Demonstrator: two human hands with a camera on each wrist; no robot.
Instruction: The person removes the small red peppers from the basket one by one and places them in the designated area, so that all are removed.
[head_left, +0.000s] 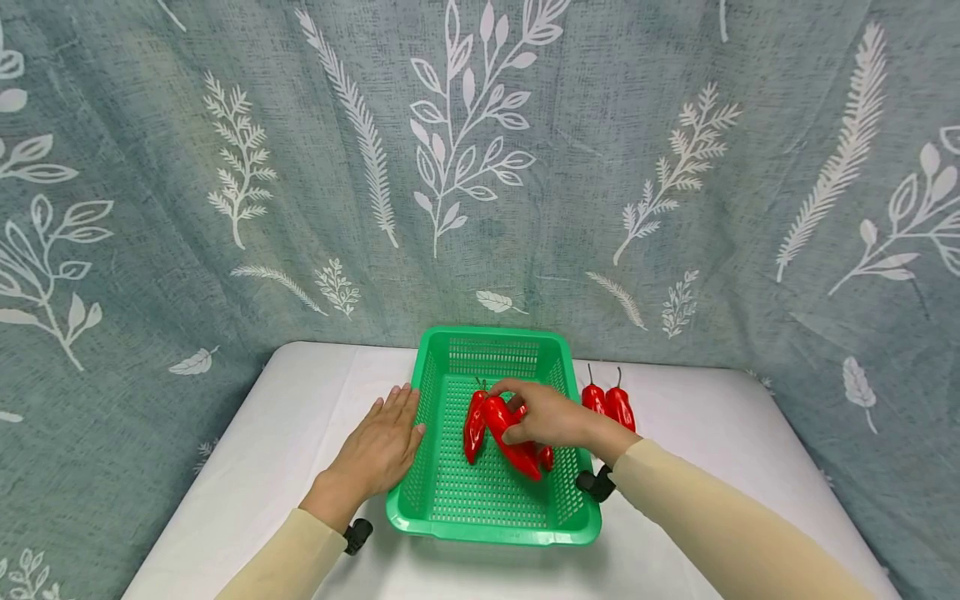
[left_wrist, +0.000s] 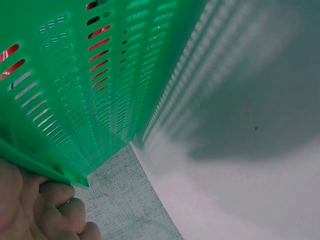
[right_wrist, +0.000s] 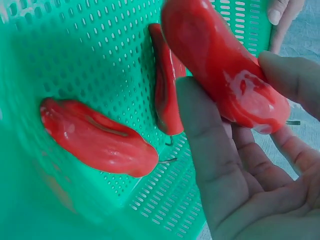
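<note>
My right hand (head_left: 546,414) grips a glossy red pepper (head_left: 513,442) by its upper part, over the inside of a green plastic basket (head_left: 495,537). In the right wrist view the fingers and thumb are round the stem half of this pepper (right_wrist: 220,65). Beyond it, two more red peppers lie on the basket floor: one on the left (head_left: 474,429), another (head_left: 546,457) partly hidden under the right hand. My left hand (head_left: 385,442) rests along the basket's left rim, fingers straight. From the left wrist, its fingers (left_wrist: 75,215) show right at the rim.
Two red peppers (head_left: 593,398) with dark stems lie on the white tabletop (head_left: 697,433), just right of the basket. A grey-green curtain (head_left: 570,200) with white leaf prints hangs behind the table and along its sides.
</note>
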